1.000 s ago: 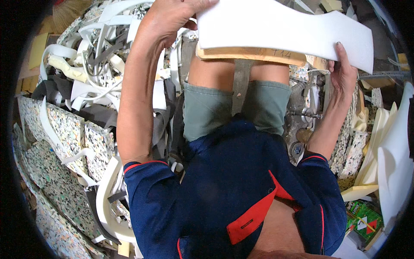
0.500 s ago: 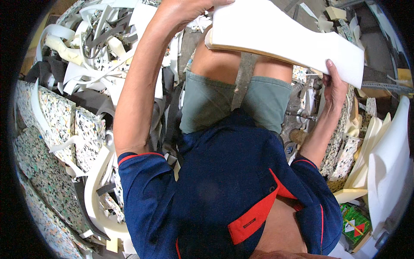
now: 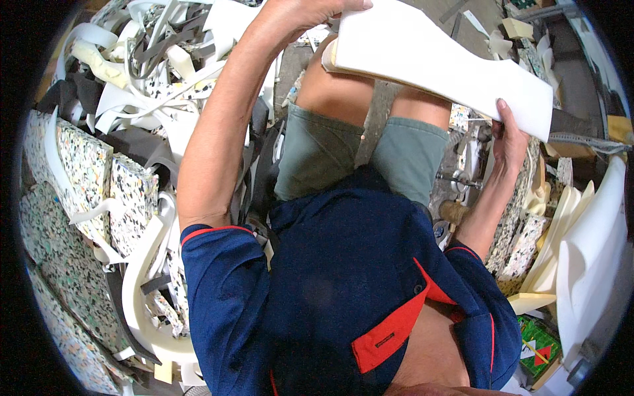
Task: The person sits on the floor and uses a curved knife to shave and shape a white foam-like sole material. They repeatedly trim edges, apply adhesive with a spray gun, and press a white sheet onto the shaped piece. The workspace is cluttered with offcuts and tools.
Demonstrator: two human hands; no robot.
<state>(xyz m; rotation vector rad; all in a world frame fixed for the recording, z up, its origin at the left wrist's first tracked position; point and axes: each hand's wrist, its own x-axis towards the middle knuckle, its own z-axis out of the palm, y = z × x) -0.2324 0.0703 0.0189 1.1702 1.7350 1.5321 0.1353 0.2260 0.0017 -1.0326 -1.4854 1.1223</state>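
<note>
A long white foam-covered piece (image 3: 436, 53), wide at both ends and curved inward along its near edge, lies across above my knees. A thin brown layer shows along its underside edge. My left hand (image 3: 323, 10) grips the far left corner, its fingers partly cut off by the top of the picture. Near the right end, my right hand (image 3: 510, 135) holds the near edge with the thumb on the white face; its other fingers are hidden beneath.
Foam strips and offcuts (image 3: 158, 72) are heaped on the left, beside speckled foam slabs (image 3: 69, 148). To the right stand cream foam sheets (image 3: 561, 231) and a big white sheet (image 3: 591, 254). A green box (image 3: 538, 346) sits at the lower right. Metal parts (image 3: 459, 178) lie near my right forearm.
The foam-covered piece has tilted slightly, its left end shifting a little to the right and its right end slightly nearer. Both hands keep hold and move with it.
</note>
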